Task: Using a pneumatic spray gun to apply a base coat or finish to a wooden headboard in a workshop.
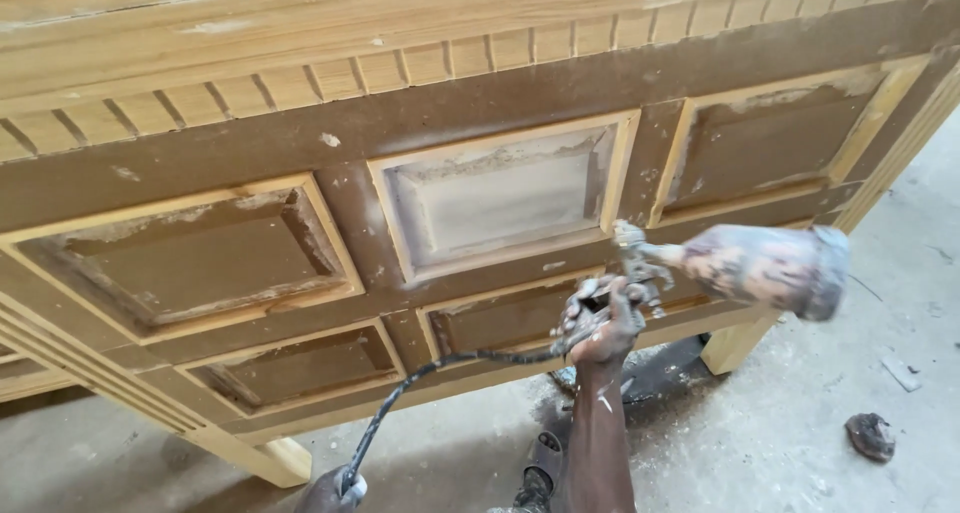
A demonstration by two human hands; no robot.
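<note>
From the head camera we look down on our right hand point(603, 323), fingers wrapped tight around the grip of a paint-crusted spray gun point(640, 265), its nozzle turned toward the far wooden panel piece point(480, 103). The gun's cup point(770, 265) sticks out to the right, tipped almost on its side; it is closed and smeared with old finish, so we cannot tell what is in it or how full it is. A dark air hose point(430, 368) runs from the gun down to the near left, where our left hand point(335, 488) closes round it at the bottom edge of the picture.

As far as we can judge, the staining is partly done: the rails and most recessed panels, such as the left panel point(190, 253), are already brown, while the middle panel point(500, 193) just beyond the gun looks pale and only lightly misted. The raised mouldings and the fluted strip point(300, 73) along the top remain bare light wood
</note>
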